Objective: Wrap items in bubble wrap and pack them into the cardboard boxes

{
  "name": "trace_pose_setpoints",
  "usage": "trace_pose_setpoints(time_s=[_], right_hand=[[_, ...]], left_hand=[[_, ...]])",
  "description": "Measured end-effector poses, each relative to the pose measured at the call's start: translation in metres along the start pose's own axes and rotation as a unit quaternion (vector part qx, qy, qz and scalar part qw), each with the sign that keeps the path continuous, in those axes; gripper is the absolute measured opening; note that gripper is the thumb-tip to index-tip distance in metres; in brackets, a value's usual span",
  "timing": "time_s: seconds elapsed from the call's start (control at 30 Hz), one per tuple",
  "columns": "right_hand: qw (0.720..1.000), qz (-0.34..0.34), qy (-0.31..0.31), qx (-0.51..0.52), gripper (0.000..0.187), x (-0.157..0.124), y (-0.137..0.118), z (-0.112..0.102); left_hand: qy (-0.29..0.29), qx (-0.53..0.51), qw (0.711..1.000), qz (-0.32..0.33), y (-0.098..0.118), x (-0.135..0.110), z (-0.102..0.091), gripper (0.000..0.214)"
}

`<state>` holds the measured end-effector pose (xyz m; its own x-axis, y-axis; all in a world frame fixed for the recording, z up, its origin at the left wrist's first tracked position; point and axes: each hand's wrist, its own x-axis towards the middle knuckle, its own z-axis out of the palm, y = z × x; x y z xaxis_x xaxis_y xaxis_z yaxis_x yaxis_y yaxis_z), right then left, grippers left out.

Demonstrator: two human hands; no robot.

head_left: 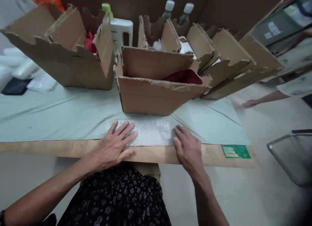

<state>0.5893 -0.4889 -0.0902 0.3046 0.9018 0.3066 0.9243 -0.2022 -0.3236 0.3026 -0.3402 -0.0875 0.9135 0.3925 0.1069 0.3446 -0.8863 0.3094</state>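
Where bubble wrap (152, 132) lies: flat; work left unclear.
Left hand (115, 146), seven o'clock: spread atop.
Right hand (189, 147), five o'clock: curled, grip unclear.

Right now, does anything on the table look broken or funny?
Yes: the left cardboard box has a jagged, wavy rim, and the front cardboard box a ragged, scuffed edge, as if roughly cut. The bubble wrap looks fine.
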Motion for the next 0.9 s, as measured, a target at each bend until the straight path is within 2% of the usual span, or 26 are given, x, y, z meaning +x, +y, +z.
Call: trace_pose_setpoints(time_s=[0.03, 0.1, 0.17, 0.23, 0.33, 0.47, 0.57, 0.63, 0.7, 0.77, 0.83, 0.9], right_hand=[[0.999, 0.024, 0.031, 0.003, 0.037, -0.002, 0.010, -0.008], [0.998, 0.025, 0.060, 0.013, 0.033, 0.002, 0.016, -0.019], [0.999, -0.007, 0.041, 0.019, 0.032, 0.016, 0.006, -0.018], [1.000, -0.025, 0.003, 0.017, 0.035, 0.034, -0.008, -0.006], [0.999, -0.013, -0.024, 0.018, 0.030, 0.052, -0.022, 0.013], [0.997, -0.014, -0.021, 0.075, 0.023, 0.040, -0.022, 0.013], [0.992, -0.019, -0.043, 0.118, 0.015, 0.020, -0.025, 0.004], [0.993, -0.050, -0.036, 0.101, 0.016, 0.010, -0.033, 0.002], [0.995, -0.085, -0.011, 0.047, 0.023, 0.006, -0.045, 0.004], [0.995, -0.102, -0.002, 0.003, 0.019, 0.004, -0.058, 0.006], [0.994, -0.108, -0.008, 0.003, 0.013, 0.002, -0.069, 0.006], [0.992, -0.120, -0.017, 0.036, 0.015, -0.001, -0.076, 0.003]], left_hand=[[0.021, -0.011, 1.000, -0.005, -0.001, -0.002, -0.003, 0.056], [0.087, -0.010, 0.995, -0.046, -0.006, -0.006, -0.010, 0.051], [0.158, 0.023, 0.980, -0.118, -0.014, -0.010, -0.016, 0.047], [0.192, 0.060, 0.962, -0.184, -0.025, -0.015, -0.019, 0.043], [0.189, 0.065, 0.954, -0.222, -0.035, -0.020, -0.017, 0.031], [0.207, -0.001, 0.954, -0.217, -0.031, -0.023, -0.022, 0.010], [0.204, -0.087, 0.945, -0.242, -0.030, -0.024, -0.039, 0.011], [0.199, -0.120, 0.937, -0.260, -0.036, -0.025, -0.051, 0.013], [0.201, -0.126, 0.933, -0.270, -0.047, -0.023, -0.058, 0.018], [0.191, -0.123, 0.935, -0.271, -0.059, -0.020, -0.061, 0.025], [0.174, -0.117, 0.942, -0.261, -0.072, -0.015, -0.061, 0.029], [0.153, -0.099, 0.953, -0.242, -0.084, -0.007, -0.065, 0.032]])
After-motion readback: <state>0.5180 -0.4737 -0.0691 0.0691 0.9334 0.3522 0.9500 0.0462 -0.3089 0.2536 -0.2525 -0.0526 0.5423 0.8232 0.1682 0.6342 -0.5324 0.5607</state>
